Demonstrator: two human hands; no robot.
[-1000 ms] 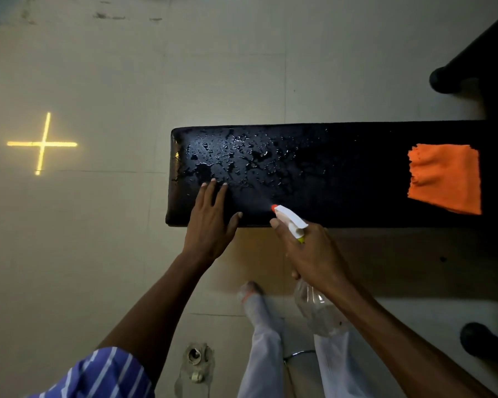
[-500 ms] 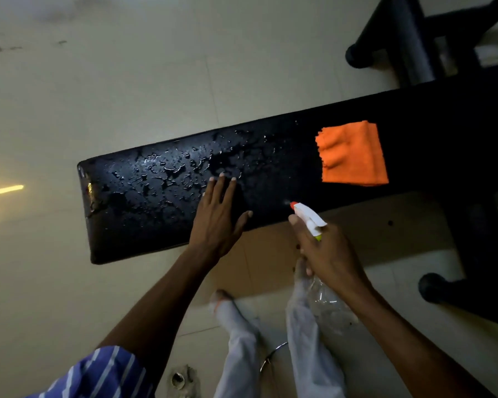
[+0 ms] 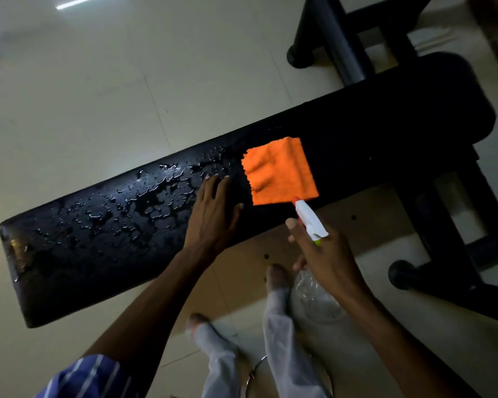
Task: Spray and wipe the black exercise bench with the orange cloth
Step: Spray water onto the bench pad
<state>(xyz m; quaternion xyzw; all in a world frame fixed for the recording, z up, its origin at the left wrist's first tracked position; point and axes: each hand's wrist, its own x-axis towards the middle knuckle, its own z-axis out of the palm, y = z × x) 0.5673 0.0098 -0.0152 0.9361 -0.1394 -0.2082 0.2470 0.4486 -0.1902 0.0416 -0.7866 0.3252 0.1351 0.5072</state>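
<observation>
The black exercise bench (image 3: 78, 254) runs diagonally from lower left to upper right, its left half covered in water droplets. The folded orange cloth (image 3: 279, 170) lies on the bench near its middle, untouched. My left hand (image 3: 213, 214) rests flat on the wet pad, fingers spread, just left of the cloth. My right hand (image 3: 325, 254) grips a clear spray bottle (image 3: 314, 300) with a white and orange nozzle, which points at the cloth's near corner from the bench's front edge.
The bench's black frame and rounded feet (image 3: 400, 274) stand at the right, and another black frame (image 3: 331, 38) sits at the top. Pale tiled floor surrounds the bench. My legs in light trousers and feet (image 3: 273, 277) stand below its front edge.
The view has swung right along the bench. Both hands have shifted right along the pad, and the nozzle is now close to the orange cloth.
</observation>
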